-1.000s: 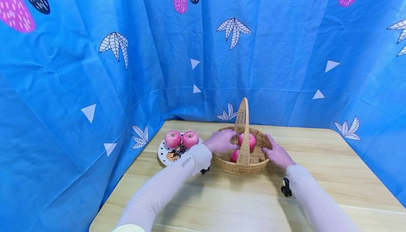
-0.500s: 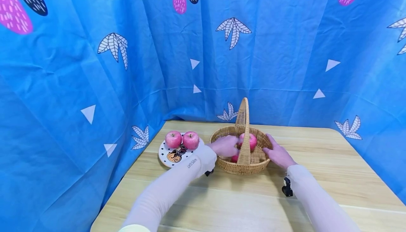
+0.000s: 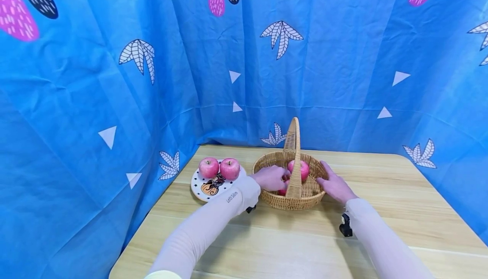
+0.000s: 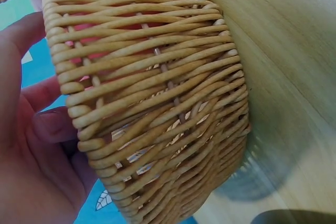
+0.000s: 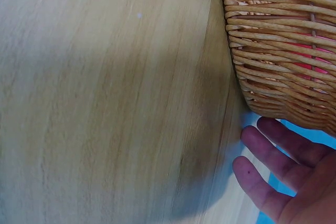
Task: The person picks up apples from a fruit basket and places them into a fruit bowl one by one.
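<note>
A round wicker basket (image 3: 293,203) with a tall arched handle stands on the table. One red apple (image 3: 303,170) lies inside towards the back. A second apple (image 3: 283,191) sits at the front left, partly covered by my left hand (image 3: 270,177). The left hand reaches over the rim with bent fingers and grips this front apple; in the left wrist view the woven wall (image 4: 157,77) hides the contact. My right hand (image 3: 336,188) holds the basket's right rim, thumb on the inner side. Its other fingers (image 5: 270,153) extend loosely beside the wall in the right wrist view.
Left of the basket, a white plate (image 3: 196,186) with star and pumpkin prints bears two apples (image 3: 208,167), close to my left forearm. A blue patterned curtain (image 3: 213,80) borders the wooden table (image 3: 282,245) at the back and sides.
My left hand has moved slightly right and down inside the basket, and its fingers have drawn in around the front apple. The right hand stays at the rim.
</note>
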Action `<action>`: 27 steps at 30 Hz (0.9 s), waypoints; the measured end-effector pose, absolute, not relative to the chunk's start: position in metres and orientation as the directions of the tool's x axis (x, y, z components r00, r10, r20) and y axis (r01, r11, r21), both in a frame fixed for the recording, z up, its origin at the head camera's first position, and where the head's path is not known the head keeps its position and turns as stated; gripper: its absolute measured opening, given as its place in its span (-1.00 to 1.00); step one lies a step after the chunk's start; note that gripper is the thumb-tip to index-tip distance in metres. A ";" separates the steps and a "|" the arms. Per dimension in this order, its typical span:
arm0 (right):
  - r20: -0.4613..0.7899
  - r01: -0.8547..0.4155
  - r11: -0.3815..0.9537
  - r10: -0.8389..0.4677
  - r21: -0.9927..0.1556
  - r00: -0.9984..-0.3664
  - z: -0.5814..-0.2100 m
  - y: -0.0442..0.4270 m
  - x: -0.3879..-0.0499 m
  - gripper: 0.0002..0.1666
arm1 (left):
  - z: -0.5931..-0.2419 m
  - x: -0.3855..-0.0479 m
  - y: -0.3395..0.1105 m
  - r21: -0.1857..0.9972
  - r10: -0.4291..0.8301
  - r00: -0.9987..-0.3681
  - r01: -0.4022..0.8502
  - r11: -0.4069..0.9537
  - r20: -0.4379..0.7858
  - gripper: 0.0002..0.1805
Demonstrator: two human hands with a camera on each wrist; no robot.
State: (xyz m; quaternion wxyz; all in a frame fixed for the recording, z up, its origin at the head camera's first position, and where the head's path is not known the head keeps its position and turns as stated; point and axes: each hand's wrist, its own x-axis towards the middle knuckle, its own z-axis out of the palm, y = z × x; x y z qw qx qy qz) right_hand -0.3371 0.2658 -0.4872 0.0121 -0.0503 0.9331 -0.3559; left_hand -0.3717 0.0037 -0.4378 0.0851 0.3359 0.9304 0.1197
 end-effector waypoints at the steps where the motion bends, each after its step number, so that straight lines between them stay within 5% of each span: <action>1: 0.014 -0.086 0.742 -0.102 -0.665 -0.995 -0.487 0.266 -0.337 -0.05 | -0.438 -0.372 0.004 0.277 0.649 -0.757 0.609 0.743 -0.076 -0.54; 16: 0.016 -0.088 0.739 -0.103 -0.668 -0.995 -0.491 0.266 -0.340 -0.05 | -0.440 -0.370 -0.001 0.309 0.643 -0.758 0.589 0.747 -0.109 -0.35; 27: 0.027 -0.092 0.741 -0.099 -0.665 -0.995 -0.492 0.267 -0.340 -0.07 | -0.442 -0.374 -0.008 0.315 0.677 -0.733 0.627 0.712 -0.071 -0.42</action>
